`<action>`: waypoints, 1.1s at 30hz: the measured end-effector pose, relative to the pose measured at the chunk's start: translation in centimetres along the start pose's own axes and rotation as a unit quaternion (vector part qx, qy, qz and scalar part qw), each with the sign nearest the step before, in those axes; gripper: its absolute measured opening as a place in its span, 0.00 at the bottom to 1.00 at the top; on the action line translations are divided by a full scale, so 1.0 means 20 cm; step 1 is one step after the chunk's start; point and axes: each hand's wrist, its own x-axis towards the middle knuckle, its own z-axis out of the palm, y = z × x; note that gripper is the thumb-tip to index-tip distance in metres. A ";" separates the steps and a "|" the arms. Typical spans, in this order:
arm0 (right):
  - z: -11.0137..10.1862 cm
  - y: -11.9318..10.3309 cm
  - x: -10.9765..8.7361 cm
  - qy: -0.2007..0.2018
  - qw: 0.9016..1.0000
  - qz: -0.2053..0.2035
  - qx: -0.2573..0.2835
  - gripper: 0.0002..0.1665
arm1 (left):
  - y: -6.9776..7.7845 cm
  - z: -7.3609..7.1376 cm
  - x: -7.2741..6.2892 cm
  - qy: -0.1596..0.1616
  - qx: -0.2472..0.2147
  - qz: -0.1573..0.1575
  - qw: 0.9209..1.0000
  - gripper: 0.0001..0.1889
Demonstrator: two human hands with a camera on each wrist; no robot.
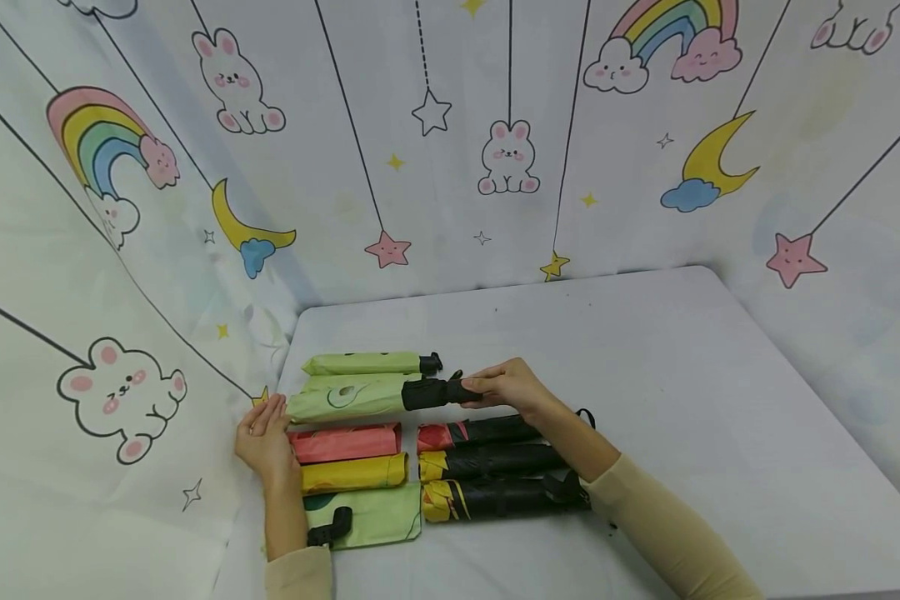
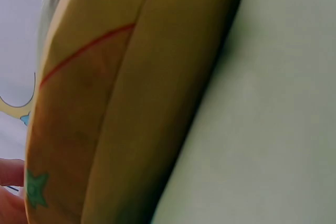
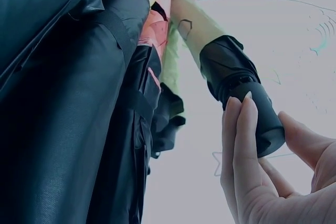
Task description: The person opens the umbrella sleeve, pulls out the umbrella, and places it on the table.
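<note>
My right hand [image 1: 512,389] grips the black handle [image 1: 450,391] of a folded umbrella in a light green sleeve [image 1: 352,398] with an avocado print. Some black fabric shows between sleeve and handle. Fingers of my left hand [image 1: 268,440] pinch the sleeve's far left end. From the right wrist, the thumb and fingertips [image 3: 247,114] close round the handle, and the umbrella slants away toward the other hand. An orange-yellow printed surface [image 2: 100,103] fills much of the left wrist view, with fingertips [image 2: 11,203] at its left edge.
Behind lies another green-sleeved umbrella [image 1: 363,363]. In front are a red sleeve [image 1: 345,444], a yellow sleeve [image 1: 354,476] and a flat green sleeve [image 1: 386,518]. Black umbrellas [image 1: 495,500] with coloured ends lie to their right. Printed cloth [image 1: 450,192] stands behind the white table [image 1: 682,400].
</note>
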 end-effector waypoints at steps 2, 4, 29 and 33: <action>0.00 0.00 0.00 0.000 1.000 0.000 -0.002 0.21 | 0.00 0.00 0.00 0.001 0.000 0.000 1.000 0.27; 0.00 0.00 -0.01 0.000 1.000 -0.001 0.000 0.21 | 0.00 0.01 0.00 0.002 -0.002 0.000 1.000 0.27; -0.04 0.00 -0.05 -0.004 1.000 -0.014 -0.003 0.21 | -0.01 0.02 0.00 0.006 -0.028 0.000 1.000 0.29; -0.04 0.00 -0.06 -0.005 1.000 -0.013 -0.002 0.21 | -0.01 0.02 0.00 0.006 -0.028 0.001 1.000 0.28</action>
